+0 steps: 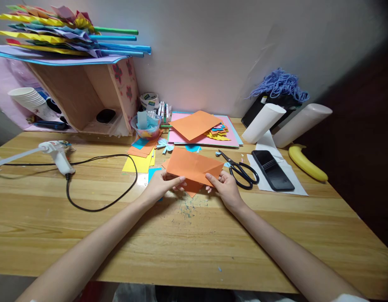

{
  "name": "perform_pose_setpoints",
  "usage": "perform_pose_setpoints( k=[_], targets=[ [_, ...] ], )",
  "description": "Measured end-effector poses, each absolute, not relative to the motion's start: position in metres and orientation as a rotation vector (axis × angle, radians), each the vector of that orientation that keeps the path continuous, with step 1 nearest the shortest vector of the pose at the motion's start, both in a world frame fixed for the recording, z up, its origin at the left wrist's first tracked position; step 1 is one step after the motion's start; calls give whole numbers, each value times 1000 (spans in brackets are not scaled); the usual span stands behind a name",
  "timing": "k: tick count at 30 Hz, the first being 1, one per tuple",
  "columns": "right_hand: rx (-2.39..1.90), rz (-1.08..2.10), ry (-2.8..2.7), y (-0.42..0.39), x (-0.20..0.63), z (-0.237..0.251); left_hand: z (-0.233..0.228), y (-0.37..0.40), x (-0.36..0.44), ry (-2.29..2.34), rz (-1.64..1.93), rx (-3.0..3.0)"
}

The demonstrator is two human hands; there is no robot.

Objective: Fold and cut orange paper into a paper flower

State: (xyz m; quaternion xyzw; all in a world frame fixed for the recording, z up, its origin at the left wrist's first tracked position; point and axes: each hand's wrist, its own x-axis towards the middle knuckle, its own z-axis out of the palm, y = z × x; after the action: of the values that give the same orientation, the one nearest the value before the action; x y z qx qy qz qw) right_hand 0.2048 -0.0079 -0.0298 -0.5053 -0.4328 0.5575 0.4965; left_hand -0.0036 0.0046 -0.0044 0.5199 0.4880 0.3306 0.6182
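Both hands on a folded orange paper sheet (pixel 194 167) at centre of the light wooden surface (pixel 181 239), just off the boards. Left hand (pixel 161 186) gripping the sheet's near-left edge, fingers (pixel 178 179) closed over the paper with thumb on top. Right hand (pixel 227 188) pinching the near-right corner, fingers (pixel 213 180) closed on the paper edge. Sheet tilted slightly, one pointed flap hanging below between the hands.

Just right of the right hand: black-handled scissors (pixel 241 170), blades pointing away to the left. Beyond those, a black smartphone (pixel 272 170) lying on a white paper sheet (pixel 284 176). Yellow banana (pixel 307 163) further right, near the surface edge. Two white rolled tubes (pixel 263 122) leaning behind the phone, blue-purple yarn bundle (pixel 280 86) above them against the wall.

Behind the held sheet: a second flat orange paper square (pixel 194 124) resting on a pink paper stack (pixel 203 136), small yellow and blue cutouts (pixel 217 132) beside it. Clear plastic cup with blue scraps (pixel 145 126) left of that, loose orange, yellow and blue papers (pixel 142 157) beneath it.

Far left: white hot glue gun (pixel 57 153) on the surface, black cord (pixel 102 184) looping toward centre. Wooden box shelf (pixel 83 96) at back left, colourful paper flowers on stick stems (pixel 55 31) on top, stack of white paper cups (pixel 28 98) beside it.
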Motion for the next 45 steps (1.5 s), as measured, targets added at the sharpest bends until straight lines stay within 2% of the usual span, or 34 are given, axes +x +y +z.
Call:
perform_pose_setpoints(
  k=[8, 14, 22, 29, 37, 45],
  targets=[
    [-1235, 1425, -1101, -18, 196, -28, -7, -8, 6, 1172, 725, 1227],
    [-1247, 1576, -1358, -21, 197, -26, -8, -7, 4, 1236, 689, 1418],
    [-1259, 1581, -1325, -21, 197, -28, -10, -8, -2, 1200, 710, 1776],
    [-1277, 1581, -1323, -21, 197, -27, -10, -2, -6, 1297, 591, 2103],
    [-1292, 1556, -1335, -21, 197, -25, -10, 2, -9, 1385, 571, 2196],
    [-1329, 1501, -1364, -21, 199, -22, -5, 11, -19, 1518, 695, 2213]
  ],
)
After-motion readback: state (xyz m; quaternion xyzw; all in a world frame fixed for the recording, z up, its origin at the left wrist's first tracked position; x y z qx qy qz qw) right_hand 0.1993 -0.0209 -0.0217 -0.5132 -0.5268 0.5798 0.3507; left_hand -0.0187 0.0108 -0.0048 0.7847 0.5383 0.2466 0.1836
